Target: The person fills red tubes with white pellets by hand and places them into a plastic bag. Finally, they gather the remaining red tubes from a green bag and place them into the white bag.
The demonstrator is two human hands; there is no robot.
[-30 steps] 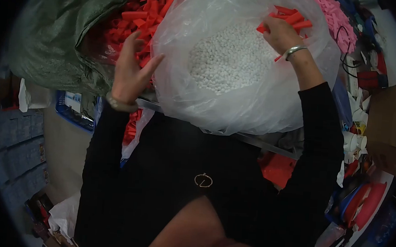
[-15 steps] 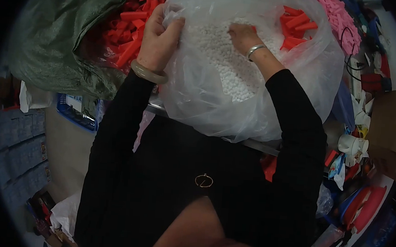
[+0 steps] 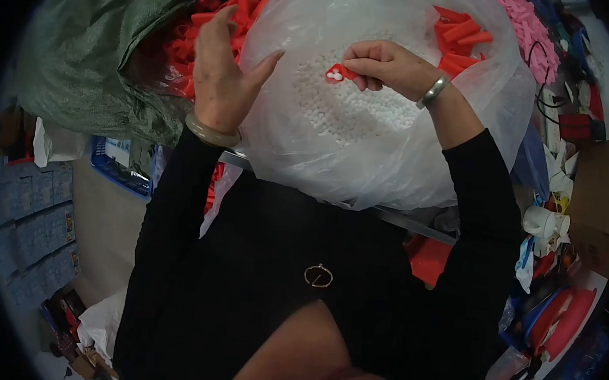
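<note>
My right hand (image 3: 389, 67) pinches a small red scoop (image 3: 336, 73) with a few white pellets in its hollow end. It is above a heap of white pellets (image 3: 352, 116) inside a large clear plastic bag (image 3: 298, 175). To the left, my left hand (image 3: 226, 78) is open, thumb and fingers spread, at the bag's left edge. Behind that hand lie many red plastic pieces (image 3: 180, 51) in the mouth of a green woven sack (image 3: 81, 54).
More red pieces (image 3: 463, 35) show at the bag's upper right, with pink pieces (image 3: 524, 29) beyond. A blue basket (image 3: 119, 170) and stacked blue boxes (image 3: 35, 206) are at left. A cardboard box (image 3: 604, 197) and a white cup (image 3: 544, 222) stand at right.
My right hand has risen out of the white pellets, with the red scoop and pellets now showing. My left hand has let go of the bag's edge, opened and moved slightly left.
</note>
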